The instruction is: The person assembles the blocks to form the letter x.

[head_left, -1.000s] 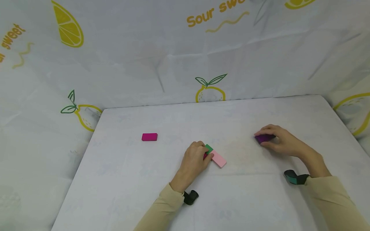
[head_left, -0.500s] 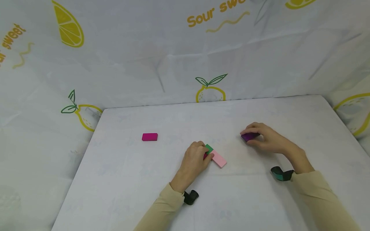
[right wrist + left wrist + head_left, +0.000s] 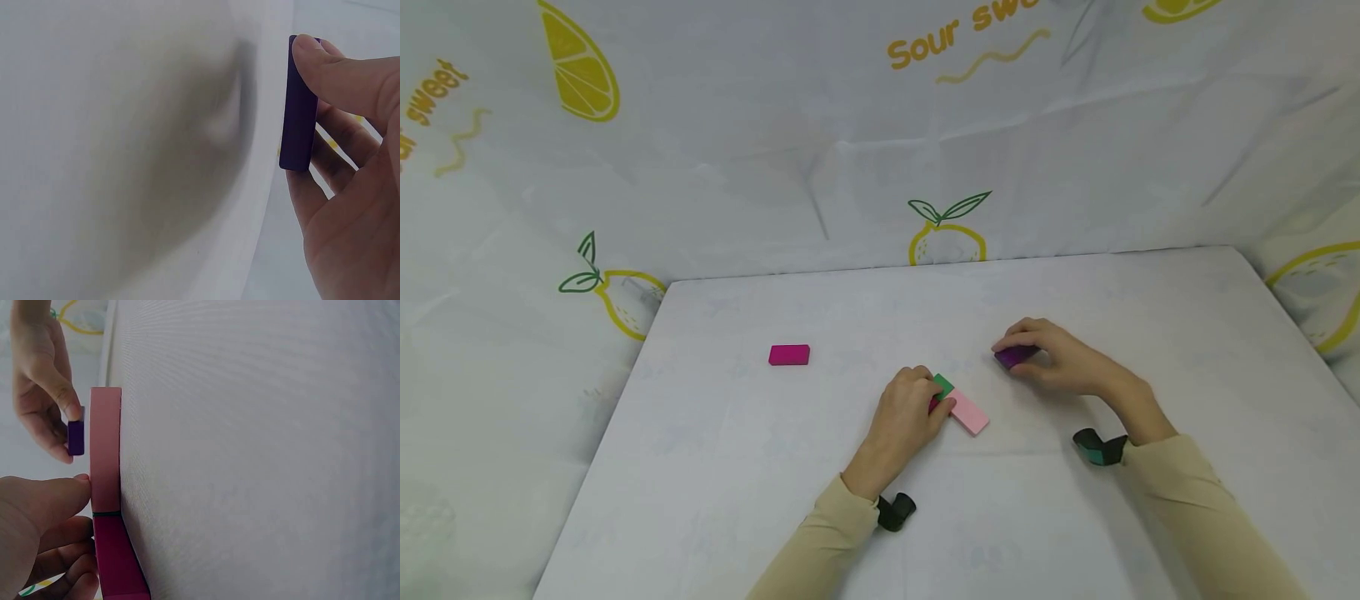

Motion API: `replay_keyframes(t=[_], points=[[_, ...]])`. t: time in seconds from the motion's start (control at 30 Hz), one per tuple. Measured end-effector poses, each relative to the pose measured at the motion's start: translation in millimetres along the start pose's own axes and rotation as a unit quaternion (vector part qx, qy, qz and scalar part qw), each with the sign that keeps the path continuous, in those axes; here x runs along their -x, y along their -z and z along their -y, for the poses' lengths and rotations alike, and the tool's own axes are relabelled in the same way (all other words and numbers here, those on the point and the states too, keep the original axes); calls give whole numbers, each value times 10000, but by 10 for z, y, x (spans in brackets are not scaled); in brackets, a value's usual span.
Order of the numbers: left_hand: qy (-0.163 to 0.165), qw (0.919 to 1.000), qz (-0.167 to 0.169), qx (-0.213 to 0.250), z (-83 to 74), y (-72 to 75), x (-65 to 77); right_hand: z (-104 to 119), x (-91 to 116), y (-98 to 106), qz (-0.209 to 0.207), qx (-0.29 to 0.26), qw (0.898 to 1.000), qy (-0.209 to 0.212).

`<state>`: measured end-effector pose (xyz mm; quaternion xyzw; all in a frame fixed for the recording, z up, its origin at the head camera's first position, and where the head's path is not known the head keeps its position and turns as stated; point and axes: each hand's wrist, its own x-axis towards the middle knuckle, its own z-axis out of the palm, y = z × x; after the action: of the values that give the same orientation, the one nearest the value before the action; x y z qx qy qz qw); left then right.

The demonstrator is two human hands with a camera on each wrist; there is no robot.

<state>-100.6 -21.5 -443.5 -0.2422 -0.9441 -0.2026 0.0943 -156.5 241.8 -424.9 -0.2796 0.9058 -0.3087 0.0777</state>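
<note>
Near the middle of the table my left hand (image 3: pixel 901 421) holds a magenta block (image 3: pixel 120 557), most of it hidden under the hand in the head view. A green block (image 3: pixel 943 386) and a pink block (image 3: pixel 970 413) lie end to end beside the fingers. In the left wrist view the thumb touches the pink block's edge where it meets the magenta one. To the right, my right hand (image 3: pixel 1063 360) pinches a purple block (image 3: pixel 300 109) between thumb and fingers. A shadow in the right wrist view shows it raised off the table.
Another magenta block (image 3: pixel 789 355) lies by itself on the left part of the white table (image 3: pixel 715 467). Behind the table's far edge hangs a white cloth (image 3: pixel 737 167) with lemon prints. Dark wrist cameras stick out from both cuffs.
My right hand has moved left with the purple block, closer to the pink and green blocks. The left hand and the blocks near it have stayed in place.
</note>
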Motion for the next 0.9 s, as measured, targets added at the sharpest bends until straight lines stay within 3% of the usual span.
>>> replay_keyframes(t=[0.9], points=[[-68,9998,35,-195,0,7,-9,217,-296,-250,391,-318,9980,376]])
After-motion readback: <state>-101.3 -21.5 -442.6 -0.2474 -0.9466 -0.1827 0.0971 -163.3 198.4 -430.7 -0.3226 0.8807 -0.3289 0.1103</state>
